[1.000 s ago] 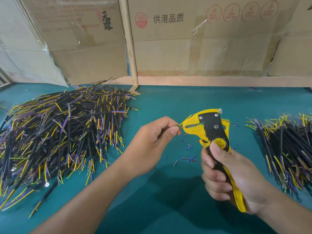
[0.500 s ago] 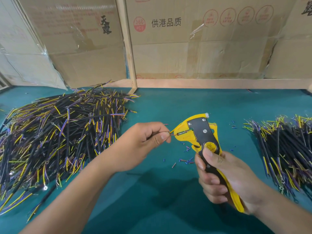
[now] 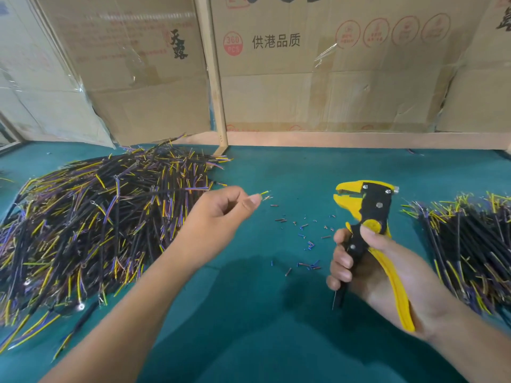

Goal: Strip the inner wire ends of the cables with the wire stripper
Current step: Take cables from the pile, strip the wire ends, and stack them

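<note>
1. Now the left hand [image 3: 221,214] pinches one cable end between thumb and forefinger; its yellow wire tip [image 3: 264,192] and a bare tip stick out toward 3 o'clock.
2. The right hand [image 3: 367,269] has its grip curled around the handles of the wire stripper [image 3: 367,214]; the tool's jaws stand slightly spread and point toward 9 o'clock.
3. Between wire tip and jaws is open green tabletop [image 3: 276,327], with only small insulation scraps [image 3: 307,244] lying there.
4. A big cable pile [image 3: 91,225] lies at 9 o'clock, a smaller cable pile [image 3: 470,244] at 3 o'clock near the tabletop edge.
5. Cardboard boxes [image 3: 331,78] close the far edge at 12 o'clock.
6. Half a second ago the wire sat in the jaws; now the hands are apart.
</note>
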Available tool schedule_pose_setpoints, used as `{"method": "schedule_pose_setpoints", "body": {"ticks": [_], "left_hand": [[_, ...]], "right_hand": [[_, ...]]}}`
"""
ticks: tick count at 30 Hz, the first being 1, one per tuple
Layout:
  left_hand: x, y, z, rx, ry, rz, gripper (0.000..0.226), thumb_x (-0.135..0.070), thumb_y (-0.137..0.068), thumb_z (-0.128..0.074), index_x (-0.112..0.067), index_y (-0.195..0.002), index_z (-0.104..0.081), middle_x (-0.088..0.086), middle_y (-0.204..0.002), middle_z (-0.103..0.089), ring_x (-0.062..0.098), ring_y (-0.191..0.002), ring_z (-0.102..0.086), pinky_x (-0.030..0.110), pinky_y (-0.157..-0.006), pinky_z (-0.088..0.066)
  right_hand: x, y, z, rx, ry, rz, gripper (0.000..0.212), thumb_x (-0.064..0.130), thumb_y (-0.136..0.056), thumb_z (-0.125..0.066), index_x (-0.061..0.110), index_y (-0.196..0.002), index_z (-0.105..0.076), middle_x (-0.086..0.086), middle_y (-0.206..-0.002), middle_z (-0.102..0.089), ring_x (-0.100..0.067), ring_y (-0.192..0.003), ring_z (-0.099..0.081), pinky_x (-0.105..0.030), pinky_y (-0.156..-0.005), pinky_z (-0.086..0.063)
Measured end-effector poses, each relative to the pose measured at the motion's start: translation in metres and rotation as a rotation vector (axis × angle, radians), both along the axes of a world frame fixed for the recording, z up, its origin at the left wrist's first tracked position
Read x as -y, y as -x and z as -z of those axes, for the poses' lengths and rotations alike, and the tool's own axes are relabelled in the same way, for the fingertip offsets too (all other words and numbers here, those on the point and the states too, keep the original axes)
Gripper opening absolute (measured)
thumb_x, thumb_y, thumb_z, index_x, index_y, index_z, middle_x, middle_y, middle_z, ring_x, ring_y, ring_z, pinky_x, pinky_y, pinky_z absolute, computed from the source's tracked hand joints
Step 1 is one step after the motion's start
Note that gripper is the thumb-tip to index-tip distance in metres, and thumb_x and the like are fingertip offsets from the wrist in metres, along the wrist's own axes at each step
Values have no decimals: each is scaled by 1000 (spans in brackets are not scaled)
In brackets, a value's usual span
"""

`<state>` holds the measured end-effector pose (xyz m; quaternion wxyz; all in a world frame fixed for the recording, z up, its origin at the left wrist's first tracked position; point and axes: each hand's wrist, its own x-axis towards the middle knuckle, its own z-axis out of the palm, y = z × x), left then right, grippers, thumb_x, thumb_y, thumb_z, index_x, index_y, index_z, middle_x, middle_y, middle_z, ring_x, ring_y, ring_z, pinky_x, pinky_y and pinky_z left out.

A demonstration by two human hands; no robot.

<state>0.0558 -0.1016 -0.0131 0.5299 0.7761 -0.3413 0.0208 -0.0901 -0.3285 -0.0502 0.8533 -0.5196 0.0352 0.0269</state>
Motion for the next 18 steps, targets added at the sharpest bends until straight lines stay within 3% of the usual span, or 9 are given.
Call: {"method": "schedule_pose_setpoints", "body": {"ticks": [2,6,10,13,18], "left_hand": [[2,5,0,-25,28,9,45,-25,-96,-62,-2,-64,-39,-4,-59,-26,5,-50,-19,16,-45,-19],[6,9,-1,-105,69,15,28,-23,-81,-59,-14,-61,-43,-10,-54,-28,5,-50,-21,17,-44,-18],[9,12,-2,-208,147,48,7,-15,-75,-58,-14,-76,-51,-16,-54,-41,2,-49,-28,14,-46,-24],[11,14,-1,-215,141,97,7,-12,-77,-56,-17,-79,-51,-18,-52,-46,0,-47,-32,11,-46,-26],[14,19,2,-182,103,183,12,-11,-84,-53,-22,-86,-50,-7,-62,-31,7,-52,-25,16,-48,-26]], "right_hand": [[0,0,2,-6,13,-25,36,43,-98,-54,11,-96,-69,-17,-92,-64,-32,-82,-62,-44,-76,-53],[-3,2,6,-5,68,-68,38,47,-97,-55,12,-103,-69,-16,-97,-65,-31,-85,-63,-44,-80,-53],[-7,3,10,21,60,-93,44,49,-94,-63,9,-112,-67,-16,-102,-66,-31,-90,-63,-45,-83,-53],[-12,2,10,34,2,-133,46,48,-90,-67,7,-110,-67,-17,-98,-64,-29,-86,-62,-42,-81,-52],[-17,5,13,27,17,-161,47,44,-95,-64,2,-116,-64,-19,-98,-64,-32,-87,-62,-46,-83,-52]]}}
